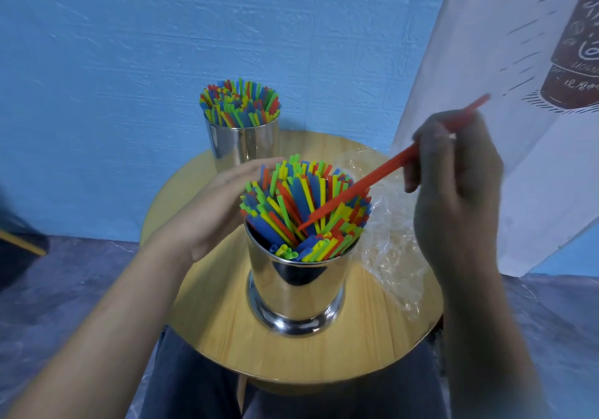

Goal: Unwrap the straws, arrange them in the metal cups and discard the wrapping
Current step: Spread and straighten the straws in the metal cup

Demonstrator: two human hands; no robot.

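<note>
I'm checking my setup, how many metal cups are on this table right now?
2. The near cup stands in the middle of the wooden table, packed with straws. The far cup stands at the back edge by the blue wall, also packed. None seems hidden.

straws (301, 204): red/blue/green/yellow mix. cups (293, 284): shiny silver. table (227, 331): light woodgrain. wall (129, 45) behind table: blue. wrapping (393, 250): clear.
</note>
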